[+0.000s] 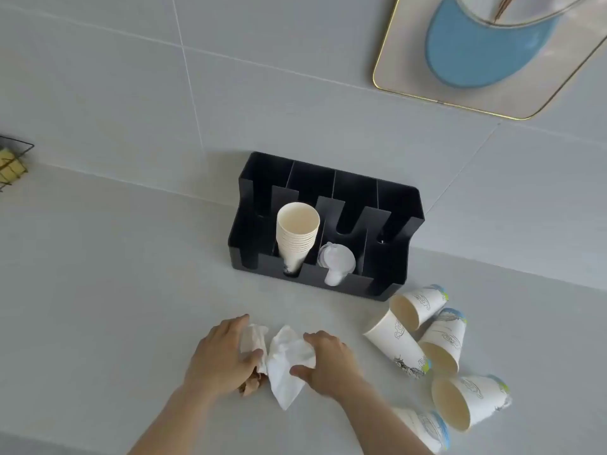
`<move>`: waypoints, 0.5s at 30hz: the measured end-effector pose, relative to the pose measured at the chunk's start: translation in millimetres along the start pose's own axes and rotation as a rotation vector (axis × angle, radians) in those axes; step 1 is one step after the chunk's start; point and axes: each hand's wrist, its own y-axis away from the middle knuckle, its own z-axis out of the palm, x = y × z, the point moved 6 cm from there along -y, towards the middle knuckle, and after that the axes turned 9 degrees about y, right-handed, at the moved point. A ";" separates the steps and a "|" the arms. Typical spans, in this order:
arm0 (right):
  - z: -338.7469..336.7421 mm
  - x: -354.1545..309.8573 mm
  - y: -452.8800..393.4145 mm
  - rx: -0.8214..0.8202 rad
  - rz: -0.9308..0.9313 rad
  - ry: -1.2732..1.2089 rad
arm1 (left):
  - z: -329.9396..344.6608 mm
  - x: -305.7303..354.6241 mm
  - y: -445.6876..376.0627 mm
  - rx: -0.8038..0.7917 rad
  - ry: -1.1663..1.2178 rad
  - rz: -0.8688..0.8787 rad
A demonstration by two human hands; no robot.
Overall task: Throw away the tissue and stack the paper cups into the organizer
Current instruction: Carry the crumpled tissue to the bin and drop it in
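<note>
Both hands are down near the front edge of the desk, working on the tissue. Left hand [219, 349] is closed around a scrunched white wad [253, 339], and there's a bit of crumpled brown paper [251, 385] poking out under its heel. Right hand [325, 362] is pinching the bigger white tissue [285, 366] between thumb and fingers, and that tissue is lying on the desk between the two hands, one corner pointing back toward the front edge.

Over toward the right edge there are five loose paper cups [399, 344], all tipped on their sides in a messy cluster (blue and green print near the bases); the one nearest the front edge is partly hidden by the right forearm.

Black organizer [387, 267] stands at the back edge of the desk against the tiled wall. One slot, toward its left end, has a stack of cups [297, 236] leaning in it, mouth up. Next slot to the right holds clear plastic lids [336, 262]. The remaining slots look empty.

Gold-rimmed tray [410, 60] with something blue on it sits at the far right corner, and a wire basket [13, 162] peeks in at the left edge.
</note>
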 end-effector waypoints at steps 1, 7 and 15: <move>4.8 -2.3 -1.3 -0.014 0.006 -0.028 | 2.0 -3.2 0.7 -0.018 0.029 -0.012; 31.4 -15.0 -5.9 -0.060 0.062 -0.115 | 20.6 -30.0 8.4 -0.069 0.147 -0.092; 43.9 -13.8 -13.3 -0.014 0.146 -0.227 | 45.4 -27.6 6.8 -0.092 0.241 -0.048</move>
